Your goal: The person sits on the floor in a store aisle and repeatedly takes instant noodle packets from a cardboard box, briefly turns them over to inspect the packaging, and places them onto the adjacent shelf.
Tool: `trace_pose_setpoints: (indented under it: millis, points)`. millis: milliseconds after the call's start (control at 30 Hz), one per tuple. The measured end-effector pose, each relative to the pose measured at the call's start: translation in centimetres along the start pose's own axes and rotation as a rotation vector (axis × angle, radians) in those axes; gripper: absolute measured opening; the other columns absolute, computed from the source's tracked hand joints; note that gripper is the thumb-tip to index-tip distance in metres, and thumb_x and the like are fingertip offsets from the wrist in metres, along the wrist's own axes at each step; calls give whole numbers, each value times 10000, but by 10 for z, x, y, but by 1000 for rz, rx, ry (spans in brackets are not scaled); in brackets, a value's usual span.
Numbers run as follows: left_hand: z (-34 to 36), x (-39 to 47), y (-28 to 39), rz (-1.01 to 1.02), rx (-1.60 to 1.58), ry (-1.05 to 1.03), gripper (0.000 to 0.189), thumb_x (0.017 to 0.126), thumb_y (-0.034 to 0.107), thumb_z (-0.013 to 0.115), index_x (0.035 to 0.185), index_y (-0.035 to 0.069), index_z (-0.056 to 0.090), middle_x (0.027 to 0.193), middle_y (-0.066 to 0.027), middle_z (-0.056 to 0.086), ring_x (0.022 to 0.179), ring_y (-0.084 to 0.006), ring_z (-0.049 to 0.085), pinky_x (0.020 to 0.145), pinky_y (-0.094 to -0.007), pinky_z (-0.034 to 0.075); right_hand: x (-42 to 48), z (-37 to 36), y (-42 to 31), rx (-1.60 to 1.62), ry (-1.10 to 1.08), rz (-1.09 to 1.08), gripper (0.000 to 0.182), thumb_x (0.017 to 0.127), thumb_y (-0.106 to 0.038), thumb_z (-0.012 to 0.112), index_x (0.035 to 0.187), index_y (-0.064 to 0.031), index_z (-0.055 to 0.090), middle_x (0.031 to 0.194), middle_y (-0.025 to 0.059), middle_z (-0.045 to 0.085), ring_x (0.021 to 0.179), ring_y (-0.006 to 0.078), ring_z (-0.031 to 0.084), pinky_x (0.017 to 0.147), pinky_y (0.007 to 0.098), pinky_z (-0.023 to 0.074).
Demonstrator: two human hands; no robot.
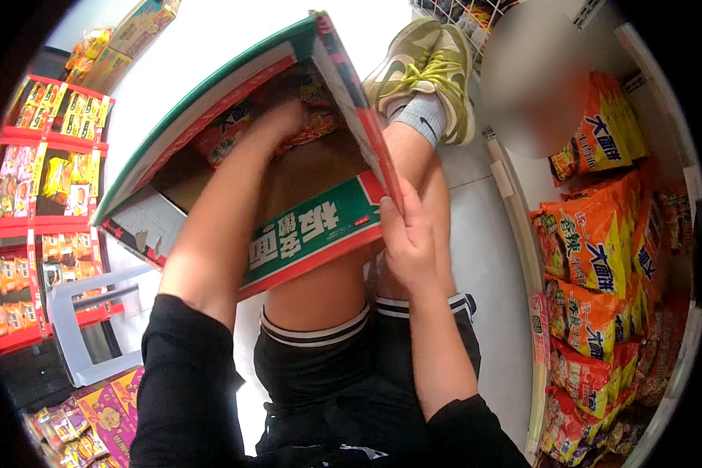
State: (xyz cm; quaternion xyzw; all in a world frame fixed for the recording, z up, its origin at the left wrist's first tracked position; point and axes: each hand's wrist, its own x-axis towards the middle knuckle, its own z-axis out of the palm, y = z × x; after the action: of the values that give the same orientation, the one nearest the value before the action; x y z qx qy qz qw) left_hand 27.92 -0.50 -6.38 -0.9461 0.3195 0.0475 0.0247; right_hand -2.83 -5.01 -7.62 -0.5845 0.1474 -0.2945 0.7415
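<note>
An open cardboard carton (316,234), green, red and white with printed writing, rests tilted over my lap. My left hand (281,117) reaches deep inside it, blurred, over the instant noodle packets (225,131) at its far end; whether the fingers hold a packet cannot be told. With thumb outside and fingers at the edge, my right hand (406,234) grips the carton's right side wall near its front corner. Brown cardboard shows on the inner floor between the packets and the front wall.
Shelves of orange and yellow noodle packets (585,251) stand close on the right. Red display racks (47,222) with small snack packs stand at the left, near a white plastic frame (67,333). My crossed feet in green sneakers (444,82) lie beyond the carton, beside a white wire basket (444,11).
</note>
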Motion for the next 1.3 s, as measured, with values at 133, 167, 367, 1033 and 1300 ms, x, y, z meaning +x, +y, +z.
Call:
trace_pose_setpoints:
  millis: [133, 167, 367, 1033, 1300]
  points:
    - [1, 25, 12, -14, -136, 234, 385, 901, 220, 547, 1225, 14, 583, 1236, -235, 604, 1166, -365, 585, 970, -471, 470, 5, -18, 6, -103, -12, -36, 396, 984, -104, 500, 1362, 13, 495, 1301, 209, 576, 1256, 303, 519, 1067, 365, 371]
    - [-1, 29, 15, 35, -130, 250, 379, 902, 214, 543, 1221, 14, 584, 1235, -236, 603, 1166, -369, 584, 969, -473, 469, 7, -21, 6, -140, -19, -49, 399, 982, -108, 504, 1363, 9, 496, 1300, 214, 574, 1258, 321, 517, 1069, 377, 370]
    - [6, 36, -12, 160, -54, 227, 343, 908, 199, 539, 1205, 40, 601, 1223, -219, 614, 1150, -370, 589, 960, -478, 470, 10, -22, 5, -176, -53, -150, 417, 963, -105, 527, 1363, 8, 492, 1325, 210, 559, 1253, 347, 516, 1068, 398, 369]
    - [-149, -220, 32, 380, -248, 536, 285, 726, 58, 773, 729, 12, 492, 695, -137, 499, 619, -301, 539, 564, -360, 433, -9, -22, 3, -122, 351, -212, 326, 945, -185, 570, 1201, 16, 557, 999, 94, 598, 913, 180, 573, 838, 296, 464]
    - [-206, -326, 45, 221, -1022, 461, 285, 820, -33, 698, 852, 76, 437, 831, -35, 539, 758, -92, 523, 692, -232, 434, -34, -5, -47, 450, 64, -251, 545, 937, -345, 606, 1320, 18, 470, 1154, 104, 605, 1018, 149, 590, 848, 260, 469]
